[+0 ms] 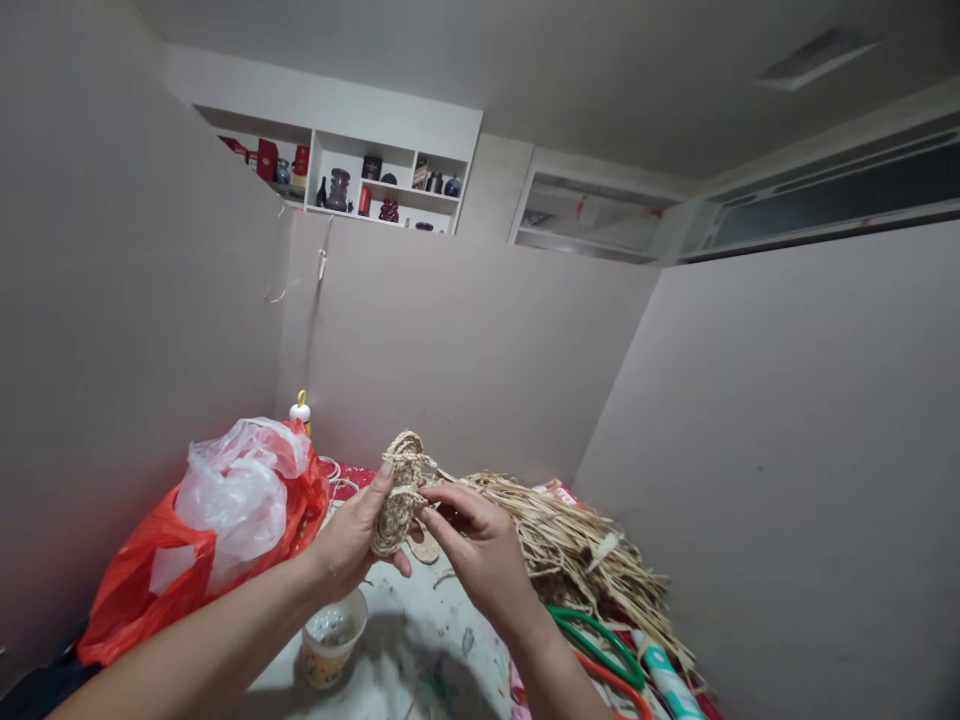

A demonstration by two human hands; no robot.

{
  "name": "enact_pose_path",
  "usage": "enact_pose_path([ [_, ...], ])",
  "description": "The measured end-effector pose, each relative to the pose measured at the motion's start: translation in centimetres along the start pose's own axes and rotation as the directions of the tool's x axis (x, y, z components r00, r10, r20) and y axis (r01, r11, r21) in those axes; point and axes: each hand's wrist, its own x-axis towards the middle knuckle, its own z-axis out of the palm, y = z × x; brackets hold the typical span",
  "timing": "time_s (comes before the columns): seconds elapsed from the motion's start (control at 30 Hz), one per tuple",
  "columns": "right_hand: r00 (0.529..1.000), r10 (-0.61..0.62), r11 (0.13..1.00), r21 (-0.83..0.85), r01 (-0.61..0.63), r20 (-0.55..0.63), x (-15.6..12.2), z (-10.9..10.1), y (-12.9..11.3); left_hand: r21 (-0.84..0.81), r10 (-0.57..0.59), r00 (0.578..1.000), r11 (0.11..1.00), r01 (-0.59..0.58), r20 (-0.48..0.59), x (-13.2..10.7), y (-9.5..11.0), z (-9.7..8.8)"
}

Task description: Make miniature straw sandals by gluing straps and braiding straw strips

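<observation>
A small straw sandal (394,517), with a sole of coiled braid and braided bands across it, is held upright above the table. My left hand (358,530) grips it from the left, thumb on the near edge and fingers behind. At its right edge, my right hand (472,540) is closed in a pinch on a braided band. The exact strand between those fingertips is too small to make out. Below the sandal, partly hidden by my hands, a flat tan sole-shaped piece (425,547) lies on the table.
A plastic cup (330,640) stands on the stained white table (405,670). On the left is a red plastic bag (142,590) with a clear bag (238,500) on it. To the right lie a heap of dry straw (577,535), green (600,645) and orange rings, and a teal-white tube (667,680).
</observation>
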Motion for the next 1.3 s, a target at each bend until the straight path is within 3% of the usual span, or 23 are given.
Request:
enact_pose_path([
  [0.1,0.996,0.055,0.998,-0.043,-0.052,0.063,0.0,-0.7,-0.9,0.007,-0.005,1.000,1.000,0.005,0.002,0.1,-0.3,-0.1],
  [0.2,0.998,0.028,0.998,-0.058,-0.025,0.063,0.0,-1.0,-1.6,0.058,0.010,1.000,0.998,-0.011,0.006,0.0,-0.7,0.1],
  [0.53,0.988,0.079,0.996,0.040,-0.085,0.133,0.0,-1.4,-2.2,0.126,-0.028,0.999,0.992,0.024,0.028,-0.3,-1.3,0.8],
  [0.73,0.991,-0.033,0.999,0.020,0.031,0.130,-0.3,-1.4,-1.8,0.035,-0.093,0.995,0.995,0.092,0.037,-0.6,-1.1,1.2],
  [0.93,0.991,-0.068,0.997,0.050,0.063,0.111,-0.5,-1.5,-1.8,-0.026,-0.090,0.994,0.995,0.092,0.059,-0.9,-1.0,1.2],
  [1.1,0.996,-0.064,0.998,0.017,0.063,0.068,-0.8,-1.4,-2.0,-0.011,-0.060,0.997,0.998,0.061,0.045,-1.0,-0.9,1.4],
  [1.3,0.983,-0.165,0.980,-0.100,0.173,0.084,-0.9,-1.6,-2.7,0.011,-0.061,0.996,0.998,0.060,0.069,-1.1,-0.5,1.5],
])
